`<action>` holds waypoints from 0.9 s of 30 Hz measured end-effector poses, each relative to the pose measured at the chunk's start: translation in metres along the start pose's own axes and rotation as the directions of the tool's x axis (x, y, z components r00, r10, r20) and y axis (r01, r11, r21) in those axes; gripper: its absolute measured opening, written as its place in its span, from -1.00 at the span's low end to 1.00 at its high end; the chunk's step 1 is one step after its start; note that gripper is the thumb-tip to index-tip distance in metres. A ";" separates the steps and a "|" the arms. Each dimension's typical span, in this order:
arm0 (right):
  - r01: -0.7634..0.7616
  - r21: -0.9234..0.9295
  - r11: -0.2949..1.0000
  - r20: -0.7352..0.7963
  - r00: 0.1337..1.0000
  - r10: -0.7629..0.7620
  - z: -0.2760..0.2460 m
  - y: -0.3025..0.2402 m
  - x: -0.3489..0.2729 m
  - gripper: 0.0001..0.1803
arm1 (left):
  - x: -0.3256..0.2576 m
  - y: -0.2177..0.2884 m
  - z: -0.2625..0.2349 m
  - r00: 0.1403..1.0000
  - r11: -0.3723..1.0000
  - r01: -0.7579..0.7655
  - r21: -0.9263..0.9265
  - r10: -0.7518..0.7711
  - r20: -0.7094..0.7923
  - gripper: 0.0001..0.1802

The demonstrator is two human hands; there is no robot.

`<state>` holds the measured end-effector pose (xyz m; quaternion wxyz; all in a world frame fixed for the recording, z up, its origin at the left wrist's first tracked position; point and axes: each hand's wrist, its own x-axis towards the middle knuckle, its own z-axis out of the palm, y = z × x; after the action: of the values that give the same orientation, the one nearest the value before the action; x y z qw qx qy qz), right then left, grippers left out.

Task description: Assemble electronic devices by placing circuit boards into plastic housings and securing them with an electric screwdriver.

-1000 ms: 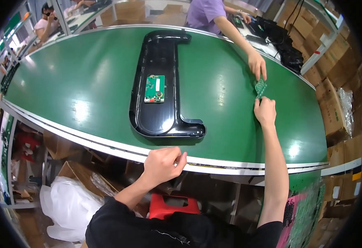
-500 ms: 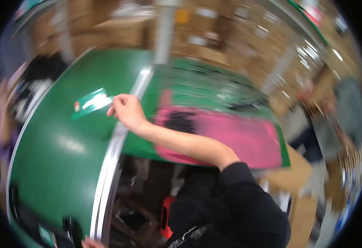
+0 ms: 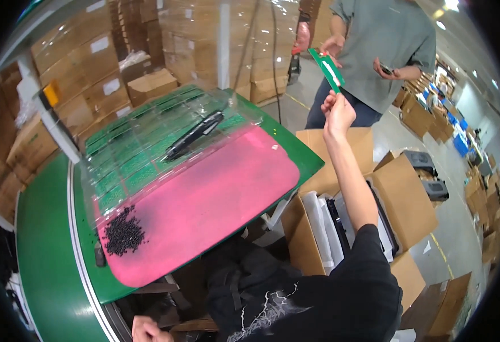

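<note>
The right hand (image 3: 337,109) was raised far right, pinched on the near end of a green board (image 3: 327,68) whose long axis ran up and leftward, while the left hand (image 3: 147,329) hung low and near, its grip not discernible.

The green circuit board (image 3: 328,69) is a narrow, flat strip with a pale white patch running along its middle. It is up in the air, pinched at its lower end between the fingertips of the right hand (image 3: 336,112), which is raised at arm's length. The board tilts, its free upper end leaning up and to the left of the hand. It is well above and to the right of the pink mat (image 3: 215,199), clear of its surface, and it shows against the grey shirt of a person standing behind.
</note>
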<state>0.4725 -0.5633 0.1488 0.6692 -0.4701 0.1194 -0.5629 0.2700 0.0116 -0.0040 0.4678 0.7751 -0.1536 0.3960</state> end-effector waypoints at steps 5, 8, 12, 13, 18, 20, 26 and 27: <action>-0.060 -0.008 0.998 -0.065 0.996 0.059 -0.004 0.016 0.043 -0.75 | 0.064 0.014 0.092 0.983 0.988 0.013 -0.153 0.015 0.181 -0.04; -0.081 0.040 0.996 -0.059 0.995 0.084 0.004 0.011 0.051 -0.78 | 0.080 0.005 0.138 0.954 0.947 -0.122 -0.297 0.195 0.228 -0.05; -0.022 0.088 0.996 -0.022 0.999 0.025 0.004 0.003 0.064 -0.74 | 0.081 0.023 0.198 0.939 0.874 0.120 -0.472 0.054 0.339 -0.34; -0.050 0.136 0.989 0.064 0.997 0.041 -0.001 0.005 0.071 -0.65 | 0.080 0.025 0.208 0.923 0.867 0.128 -0.481 0.073 0.378 -0.34; 0.012 -0.154 0.988 0.179 0.984 0.016 -0.083 0.031 0.034 -0.61 | 0.081 0.031 0.253 0.855 0.793 0.248 -0.556 0.091 0.511 -0.75; 0.116 -0.415 0.903 0.101 0.992 -0.081 -0.172 0.076 0.016 -0.68 | 0.078 0.043 0.263 0.778 0.825 0.328 -0.460 0.040 0.627 -0.79; -0.186 -0.954 -0.236 -0.245 0.936 0.254 -0.456 0.137 -0.111 -0.20 | 0.086 0.039 0.258 0.741 0.787 0.416 -0.455 -0.004 0.671 -0.74; -0.210 -0.944 -0.254 -0.296 0.876 0.380 -0.470 0.146 -0.145 -0.16 | 0.087 0.037 0.253 0.750 0.786 0.422 -0.452 -0.023 0.661 -0.74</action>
<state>0.1933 -0.6808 -0.2647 0.1958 -0.7933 0.5730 -0.0638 0.4227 -0.2101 0.0214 0.6472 0.6951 -0.3128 -0.0109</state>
